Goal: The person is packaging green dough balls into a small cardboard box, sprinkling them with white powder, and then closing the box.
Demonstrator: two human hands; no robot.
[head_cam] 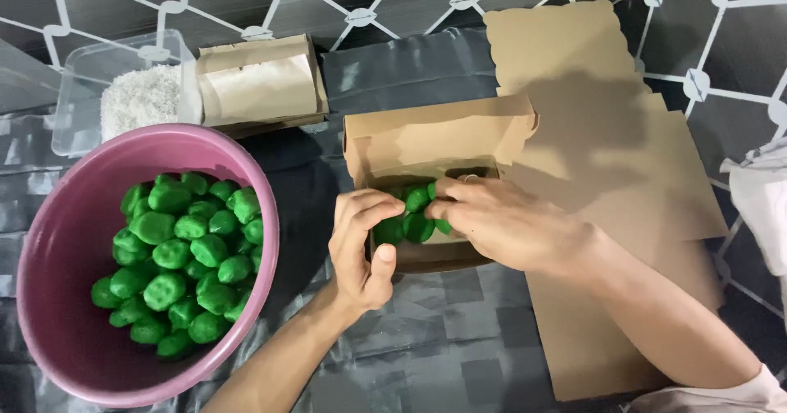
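Both my hands are at the small open cardboard box (pixel 434 146), mid-table. Inside it lie green lumps (pixel 416 226): rounded, bumpy, matte bright green, packed close together. They are roughly ball-shaped, so no long axis or heading to note. The box runs left to right, lid flap standing up at the far side.

Left hand (pixel 361 249): fingers curled over the box's left edge, grip closed around one lump. Right hand (pixel 500 220): fingertips pinched together on a lump in the middle.

More green lumps fill the pink bowl (pixel 49 298) at left. Flat cardboard sheets (pixel 607 159) lie to the right.
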